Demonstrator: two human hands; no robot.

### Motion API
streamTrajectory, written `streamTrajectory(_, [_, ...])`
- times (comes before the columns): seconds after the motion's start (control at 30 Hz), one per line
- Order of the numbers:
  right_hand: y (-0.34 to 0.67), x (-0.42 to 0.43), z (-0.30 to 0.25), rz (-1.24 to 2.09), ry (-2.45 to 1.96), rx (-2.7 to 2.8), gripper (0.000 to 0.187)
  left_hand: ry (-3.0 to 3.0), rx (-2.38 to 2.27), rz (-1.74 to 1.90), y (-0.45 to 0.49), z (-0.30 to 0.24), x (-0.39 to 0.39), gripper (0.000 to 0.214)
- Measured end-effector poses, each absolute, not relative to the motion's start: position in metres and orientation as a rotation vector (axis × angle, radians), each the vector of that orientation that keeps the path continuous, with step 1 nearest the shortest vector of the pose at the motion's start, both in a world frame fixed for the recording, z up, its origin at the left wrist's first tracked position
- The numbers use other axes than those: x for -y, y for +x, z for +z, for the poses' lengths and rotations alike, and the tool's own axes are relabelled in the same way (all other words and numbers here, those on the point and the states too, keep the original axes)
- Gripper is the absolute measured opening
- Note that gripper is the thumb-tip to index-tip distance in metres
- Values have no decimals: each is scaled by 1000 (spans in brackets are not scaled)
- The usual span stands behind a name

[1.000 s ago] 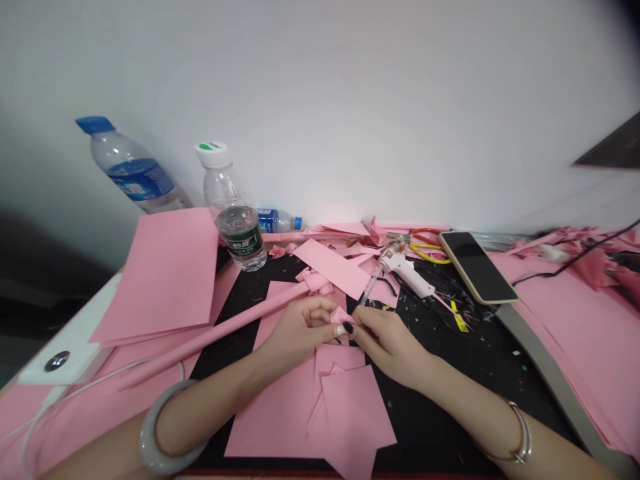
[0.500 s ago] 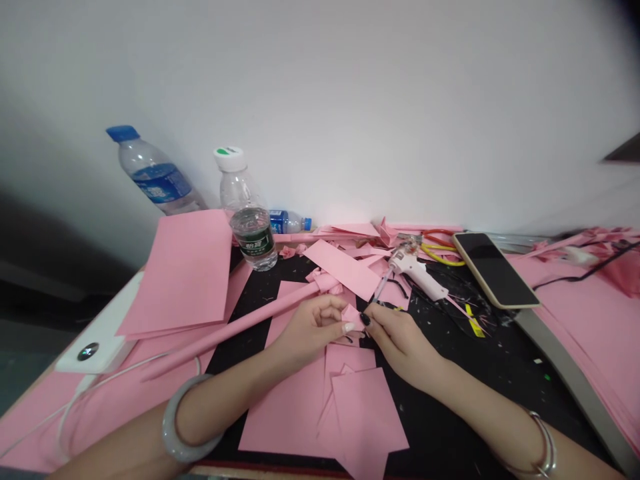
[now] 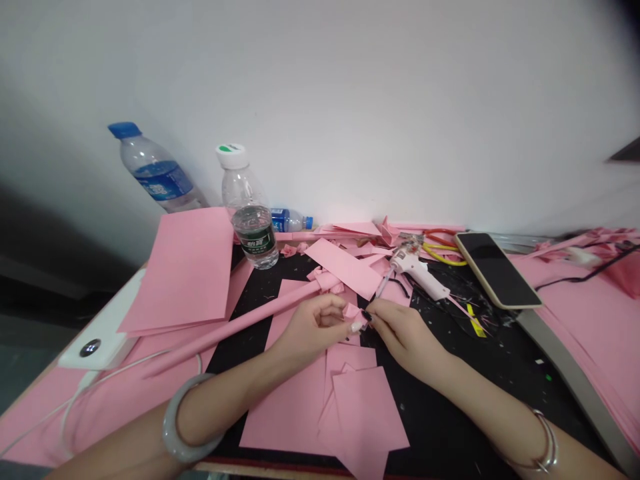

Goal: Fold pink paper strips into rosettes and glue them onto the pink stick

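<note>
As the left hand and the right hand meet above the black surface, a folded pink paper piece is pinched between their fingertips, both hands narrowly closed on it. Loose pink sheets lie on the near side of that piece, under and between the forearms. A rolled pink paper tube runs just beyond it, passing behind the left hand. A hot glue gun lies beyond and to the right, its nozzle angled toward the piece. A smartphone rests screen-up farther right. A pink paper stack lies well to the left. Farther back, a white-capped plastic bottle stands upright, and a blue-capped water bottle leans beyond the stack.
</note>
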State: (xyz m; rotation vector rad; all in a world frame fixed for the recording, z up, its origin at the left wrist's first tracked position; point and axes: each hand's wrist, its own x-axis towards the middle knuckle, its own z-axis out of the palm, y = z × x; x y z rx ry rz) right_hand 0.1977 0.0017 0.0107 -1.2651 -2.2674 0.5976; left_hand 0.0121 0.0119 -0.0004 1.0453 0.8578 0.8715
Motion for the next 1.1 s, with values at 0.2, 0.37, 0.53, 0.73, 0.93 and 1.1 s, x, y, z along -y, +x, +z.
streamTrajectory(0.2, [197,0,12,615,-1228,2270,13,1198,-936,797,10,2,-12,13])
streamTrajectory(0.37, [194,2,11,576,-1159,2091,18,1090,-1015,781,11,3,-13,14])
streamTrajectory(0.53, [192,2,9,590,-1087,2085,22,1105,-1079,810,11,3,-12,17])
streamTrajectory(0.73, [190,5,9,617,-1062,2060,21,1259,-1081,820,10,1,-11,19])
streamTrajectory(0.93, [189,8,11,585,-1008,2030,16,1283,-1076,816,10,-3,-9,15])
streamTrajectory(1.1, [186,8,10,617,-977,1968,13,1303,-1018,745,12,-1,-6,14])
